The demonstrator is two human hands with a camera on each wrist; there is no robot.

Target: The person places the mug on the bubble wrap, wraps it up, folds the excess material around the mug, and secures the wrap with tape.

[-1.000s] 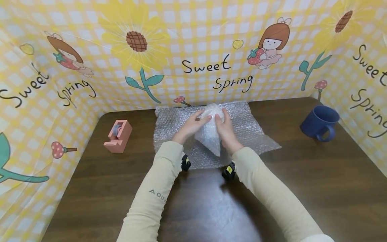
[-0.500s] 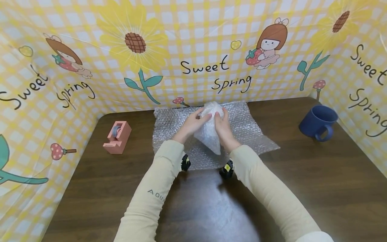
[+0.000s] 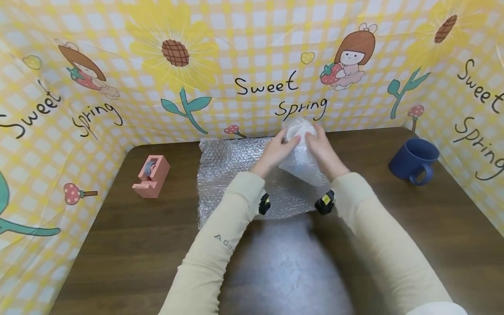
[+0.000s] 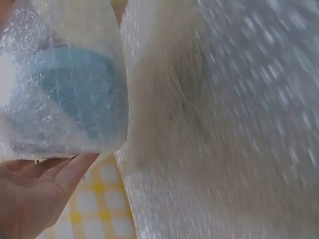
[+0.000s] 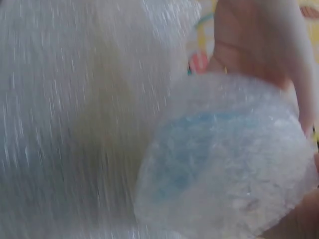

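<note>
A bundle in bubble wrap (image 3: pixel 301 162) stands between the two hands in the head view, over a spread bubble wrap sheet (image 3: pixel 228 175). Its wrapping comes to a narrow corner at the lower right. Through the wrap, the left wrist view shows a light-blue thing (image 4: pixel 82 92) inside; its kind is unclear. The left hand (image 3: pixel 273 152) holds the bundle from the left, thumb on the near face. From the other side the right hand (image 3: pixel 324 151) grips it, thumb likewise in front. In the right wrist view the wrapped bundle (image 5: pixel 229 159) is blurred, and some fingers are hidden behind it.
A pink tape dispenser (image 3: pixel 152 177) with a tape roll stands at the left of the brown wooden table (image 3: pixel 118 253). At the right is a dark blue mug (image 3: pixel 413 161). Behind rises a yellow checked cloth backdrop (image 3: pixel 252 48), close to the bundle.
Both hands have carried the bundle to the right and slightly away, towards the backdrop. The right corner of the bubble wrap sheet is now hidden from view. Dispenser and mug stay put.
</note>
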